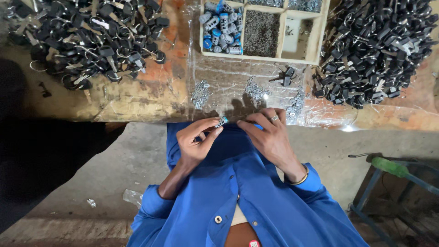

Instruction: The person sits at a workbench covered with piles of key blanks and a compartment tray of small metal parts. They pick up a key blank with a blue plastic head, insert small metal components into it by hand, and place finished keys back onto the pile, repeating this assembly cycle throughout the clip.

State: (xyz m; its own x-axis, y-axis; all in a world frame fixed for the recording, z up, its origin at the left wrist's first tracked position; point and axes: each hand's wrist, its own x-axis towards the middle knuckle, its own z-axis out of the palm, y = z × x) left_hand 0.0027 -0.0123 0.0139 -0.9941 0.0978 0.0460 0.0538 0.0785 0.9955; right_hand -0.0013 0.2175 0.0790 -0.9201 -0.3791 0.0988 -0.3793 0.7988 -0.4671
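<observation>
Blue work shirt [256, 201], unbuttoned low down, fills the view nearest the camera, its sleeves pushed back from both forearms. Beyond it runs the worn wooden workbench [137, 98], which serves as the landmark: its near edge crosses just above the hands. On the bench's far left lies a big heap of black-headed keys [91, 41], and on its far right a second, denser key heap [379, 50]. Between them, at the back, sits a wooden divided tray [320, 32] holding blue-capped lock cylinders [222, 27] in its left compartment and fine metal pins [260, 33] in the middle one. A clear plastic sheet [219, 77] covers the bench's centre, with small clusters of metal parts [201, 93] on it.

Just below the bench edge, the left hand [196, 142] curls palm-up, thumb and forefinger pinched on a small blue-tipped lock cylinder [222, 122]. The right hand [267, 135], ringed and bangled, lies palm-down beside it, fingers bent, tips pointing toward the cylinder; whether it touches or grips anything cannot be told.
</observation>
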